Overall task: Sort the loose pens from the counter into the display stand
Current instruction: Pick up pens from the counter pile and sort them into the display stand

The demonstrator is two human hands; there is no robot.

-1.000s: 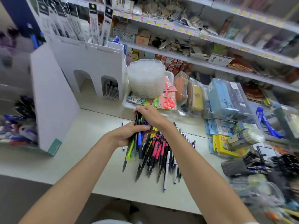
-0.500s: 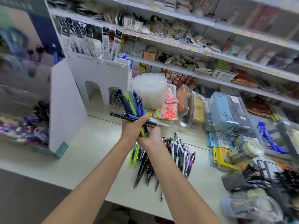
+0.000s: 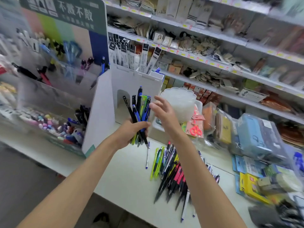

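Head view shows the left hand (image 3: pixel 130 134) clamped round a bundle of pens (image 3: pixel 140 107), black, blue and lime green, held roughly upright above the desk (image 3: pixel 125 181), with their lower ends poking out below the fist. The right hand (image 3: pixel 164 114) is raised just beside the bundle's upper ends, fingers spread and holding nothing. The bundle is in front of the white side wall of the display stand (image 3: pixel 100 112), which stands on the left part of the desk; pens and small items in its tiers are blurred. More loose pens (image 3: pixel 171 171) lie in a pile on the desk below the right forearm, pink, black, yellow-green and white among them. A single white pen (image 3: pixel 147 156) with a blue end lies apart from the pile, to its left. Behind the right hand stands a stack of clear plastic containers (image 3: pixel 180 102), with a packet of scissors (image 3: pixel 195 129) beside it and a blue pencil case (image 3: pixel 256 137) further right.
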